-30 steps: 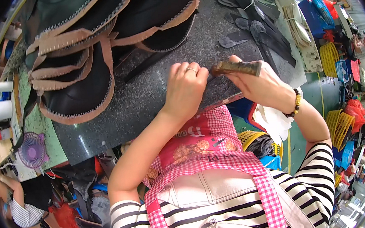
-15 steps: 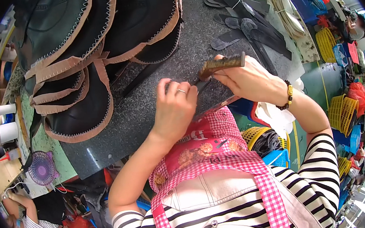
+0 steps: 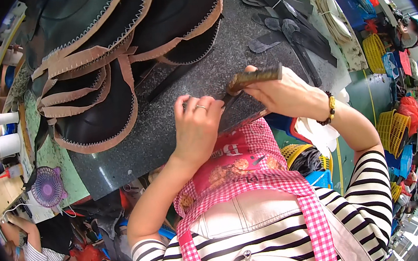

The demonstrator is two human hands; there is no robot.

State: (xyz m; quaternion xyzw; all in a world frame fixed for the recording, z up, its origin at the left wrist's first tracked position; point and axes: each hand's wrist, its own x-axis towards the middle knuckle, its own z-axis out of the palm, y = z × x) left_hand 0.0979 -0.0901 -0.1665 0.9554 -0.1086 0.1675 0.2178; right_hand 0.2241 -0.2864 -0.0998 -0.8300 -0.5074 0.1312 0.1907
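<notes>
My right hand (image 3: pixel 294 93) is closed around a worn brown hammer (image 3: pixel 254 77), its head lying just above the slab near the front edge. A narrow dark strip (image 3: pixel 228 99) runs from under the hammer head toward my left hand (image 3: pixel 198 126). The left fingers are curled, thumb and fingertips pinching the strip's near end. Left of my hands lie black leather pieces (image 3: pixel 98 119) with pale brown, zigzag-stitched borders, overlapping in a pile. All of this is on a dark speckled stone slab (image 3: pixel 174 91).
Dark strap-like pieces (image 3: pixel 307 43), some tied in a bundle, lie at the far right of the slab. A small purple fan (image 3: pixel 48 186) stands at left. Below the right edge are a yellow basket (image 3: pixel 293 153) and a blue basket (image 3: pixel 319 180). Another person (image 3: pixel 40 250) sits at lower left.
The leather pile and slab appear slightly farther right in the picture. My left hand has shifted slightly along the strip; the hammer stays nearly in place.
</notes>
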